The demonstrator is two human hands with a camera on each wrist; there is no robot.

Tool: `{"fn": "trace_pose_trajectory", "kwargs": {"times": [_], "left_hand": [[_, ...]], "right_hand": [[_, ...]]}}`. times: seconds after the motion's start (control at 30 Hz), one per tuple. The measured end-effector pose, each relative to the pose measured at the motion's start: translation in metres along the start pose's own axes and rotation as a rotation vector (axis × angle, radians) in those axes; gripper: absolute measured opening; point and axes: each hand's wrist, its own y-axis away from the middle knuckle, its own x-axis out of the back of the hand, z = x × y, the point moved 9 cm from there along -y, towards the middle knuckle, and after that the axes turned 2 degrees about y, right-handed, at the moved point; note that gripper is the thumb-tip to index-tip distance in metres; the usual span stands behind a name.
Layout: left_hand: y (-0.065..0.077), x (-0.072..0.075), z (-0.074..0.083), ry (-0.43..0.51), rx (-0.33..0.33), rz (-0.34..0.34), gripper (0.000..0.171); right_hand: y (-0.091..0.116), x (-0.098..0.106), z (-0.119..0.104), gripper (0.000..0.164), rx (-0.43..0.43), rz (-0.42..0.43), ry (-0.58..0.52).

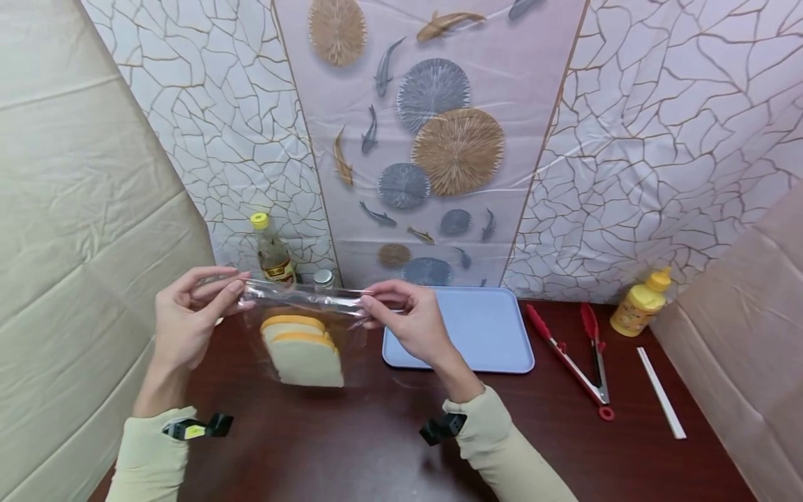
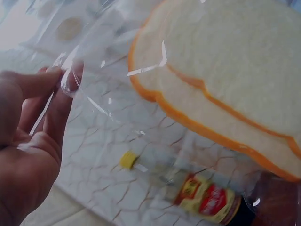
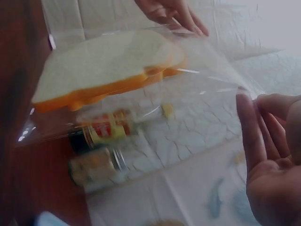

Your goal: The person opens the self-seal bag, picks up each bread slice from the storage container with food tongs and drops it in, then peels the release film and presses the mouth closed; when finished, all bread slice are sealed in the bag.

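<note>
Stretched between my two hands is a clear plastic bag [image 1: 301, 295], its top edge pulled taut. Two slices of bread [image 1: 307, 359] with orange crusts lie inside it, one overlapping the other. My left hand [image 1: 188, 314] pinches the bag's left top corner between thumb and fingers; the left wrist view shows the film [image 2: 69, 77] caught at those fingertips. At the right top corner my right hand [image 1: 408, 317] pinches the film the same way. Through the clear plastic in the right wrist view, a sauce bottle [image 3: 106, 129] shows below the bread [image 3: 108, 66].
Behind the bag stand a yellow-capped sauce bottle [image 1: 276, 258] and a small jar [image 1: 323, 279]. A blue tray [image 1: 483, 331] lies beyond my right hand. Farther right are red-tipped tongs [image 1: 580, 376], a yellow squeeze bottle [image 1: 640, 305] and white chopsticks [image 1: 661, 394]. Fabric walls surround the table.
</note>
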Motion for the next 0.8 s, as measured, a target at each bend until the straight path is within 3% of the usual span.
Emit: {"fn": "trace_pose_trajectory", "kwargs": {"times": [0.1,0.2,0.33,0.47,0.5,0.6,0.67,0.73,0.8], "left_hand": [[0.0,0.016,0.004,0.009,0.041,-0.017,0.032],[-0.008,0.032,-0.014,-0.068,0.169,-0.015,0.031],[-0.019,0.053,-0.078,-0.315,0.363,-0.042,0.031],[-0.017,0.072,-0.149,-0.604,0.488,-0.074,0.032],[-0.014,0.076,-0.164,-0.638,0.522,-0.072,0.031],[0.0,0.088,-0.198,-0.636,0.659,-0.06,0.03],[0.011,0.093,-0.213,-0.6,0.764,-0.082,0.031],[0.018,0.097,-0.221,-0.543,0.848,-0.099,0.031],[0.018,0.1,-0.222,-0.509,0.867,-0.087,0.033]], "right_hand": [[-0.002,-0.016,0.018,0.026,-0.115,-0.026,-0.105],[-0.008,-0.022,0.053,0.03,-0.249,0.006,-0.163],[-0.018,-0.015,0.122,0.024,-0.4,0.128,-0.144],[-0.02,-0.003,0.178,0.017,-0.492,0.237,0.023],[-0.02,-0.002,0.187,0.017,-0.511,0.25,0.066],[-0.02,-0.004,0.203,0.017,-0.559,0.229,0.186],[-0.02,-0.008,0.209,0.016,-0.595,0.19,0.237],[-0.021,-0.012,0.211,0.014,-0.617,0.157,0.274],[-0.024,-0.014,0.21,0.013,-0.62,0.147,0.282]]}}
